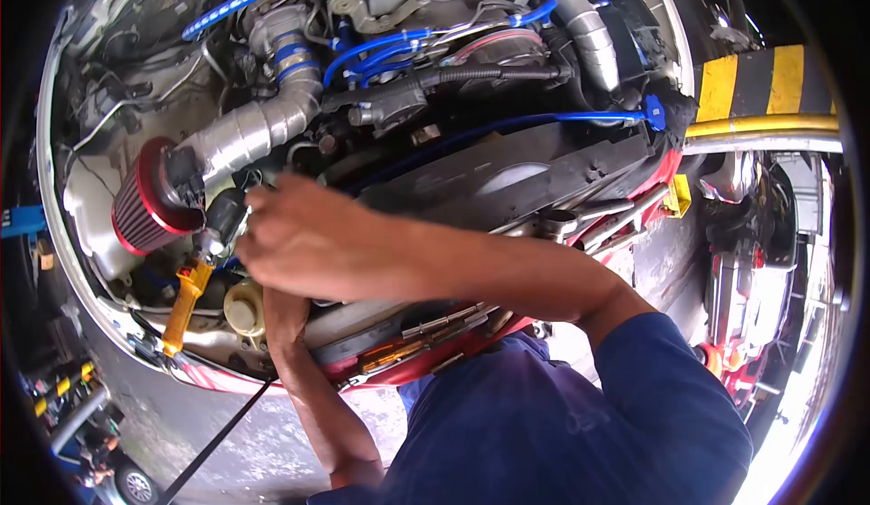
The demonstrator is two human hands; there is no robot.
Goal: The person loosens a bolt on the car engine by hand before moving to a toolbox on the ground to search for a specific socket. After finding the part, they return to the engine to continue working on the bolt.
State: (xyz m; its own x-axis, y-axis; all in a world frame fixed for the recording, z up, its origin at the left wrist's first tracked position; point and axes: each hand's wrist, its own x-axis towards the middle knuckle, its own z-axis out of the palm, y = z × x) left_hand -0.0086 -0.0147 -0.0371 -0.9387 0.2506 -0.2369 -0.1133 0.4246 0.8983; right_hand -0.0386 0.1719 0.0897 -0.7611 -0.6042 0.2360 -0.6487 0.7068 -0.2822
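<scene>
My right hand (294,237) reaches across to the left of the engine bay, its fingers curled and slightly blurred. What sits inside the fingers, if anything, does not show. Just left of the fingertips is a black cylindrical part (224,213), close to a yellow-handled tool (188,301) that leans over the bay's front edge. My left forearm (313,396) rises from below, and its wrist (286,319) goes beneath my right hand, which hides the left fingers. A cream round reservoir cap (243,313) lies beside the left wrist.
A red cone air filter (154,199) joins a silver intake pipe (258,129). Blue hoses (385,47) cross the engine. A black radiator shroud (507,174) spans the front. A thin black rod (217,441) slants at lower left. A yellow-black striped beam (752,88) stands right.
</scene>
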